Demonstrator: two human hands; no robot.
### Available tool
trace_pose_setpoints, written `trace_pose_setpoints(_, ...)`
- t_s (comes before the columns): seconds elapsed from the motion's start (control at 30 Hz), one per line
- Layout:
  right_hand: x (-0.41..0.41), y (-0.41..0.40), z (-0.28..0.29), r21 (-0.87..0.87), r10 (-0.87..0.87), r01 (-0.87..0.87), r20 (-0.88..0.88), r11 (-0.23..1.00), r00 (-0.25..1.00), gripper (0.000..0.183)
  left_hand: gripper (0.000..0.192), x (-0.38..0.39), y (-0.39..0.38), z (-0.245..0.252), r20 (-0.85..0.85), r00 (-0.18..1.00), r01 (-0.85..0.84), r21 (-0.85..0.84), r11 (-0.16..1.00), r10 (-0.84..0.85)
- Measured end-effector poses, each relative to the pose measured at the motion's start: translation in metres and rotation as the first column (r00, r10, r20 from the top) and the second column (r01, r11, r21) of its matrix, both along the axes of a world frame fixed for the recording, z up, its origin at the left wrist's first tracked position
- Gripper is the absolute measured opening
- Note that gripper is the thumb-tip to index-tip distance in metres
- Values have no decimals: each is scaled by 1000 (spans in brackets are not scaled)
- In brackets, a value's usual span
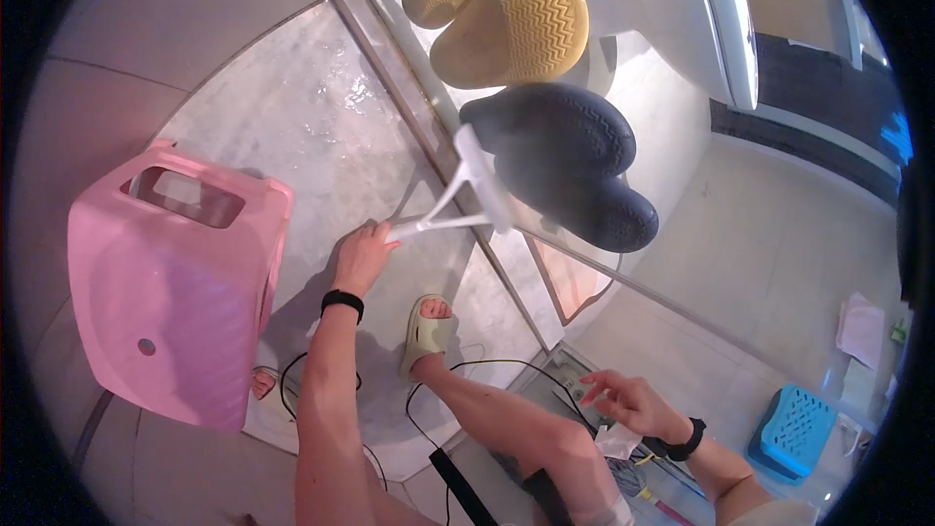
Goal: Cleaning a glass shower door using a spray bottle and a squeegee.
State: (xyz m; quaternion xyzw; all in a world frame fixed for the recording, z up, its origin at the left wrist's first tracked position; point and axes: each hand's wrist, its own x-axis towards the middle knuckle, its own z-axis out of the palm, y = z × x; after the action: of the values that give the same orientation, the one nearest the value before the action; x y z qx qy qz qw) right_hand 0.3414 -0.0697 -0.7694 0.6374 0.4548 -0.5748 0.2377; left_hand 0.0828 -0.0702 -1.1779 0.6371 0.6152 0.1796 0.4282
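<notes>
My left hand (365,259) is closed around the handle of a white squeegee (456,197). Its blurred head is raised in front of a pair of dark slippers (562,153), near a raised stone sill (409,98). I cannot tell whether the head touches anything. Wet patches shine on the marble-look floor (292,109) of the shower area. My right hand (628,402) is off to the right with fingers loosely bent and apart, gripping nothing visible. A white piece (617,442), perhaps paper, shows just below it; contact cannot be told.
A pink plastic stool (168,292) stands at left. Yellow slippers (518,29) show their soles beyond the sill, near a white toilet (672,7). A black cable (504,361) crosses by my sandalled foot (431,336). At right are a blue plastic basket (796,431) and a mop (628,478).
</notes>
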Motion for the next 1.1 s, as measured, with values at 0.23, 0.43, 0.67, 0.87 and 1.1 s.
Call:
trace_pose_setpoints(0.23,-10,-12,1,-16,40,-41,-37,999,999,38,30,0,-16,25,-214,976,-64,-115,991,38)
trace_pose_setpoints(0.43,-8,-19,12,-15,52,-53,-40,998,998,37,29,0,-15,94,-283,959,-79,-227,971,12)
trace_pose_setpoints(0.67,-4,-25,15,11,92,-92,-38,996,995,38,29,-21,-1,99,0,993,-116,74,990,117)
trace_pose_setpoints(0.87,-11,-15,10,-4,59,-59,8,998,998,42,30,-55,22,47,-89,996,-14,-106,994,5)
trace_pose_setpoints(1.1,4,-17,11,-17,18,-17,29,1000,999,45,30,-53,24,77,-198,979,-80,-152,985,48)
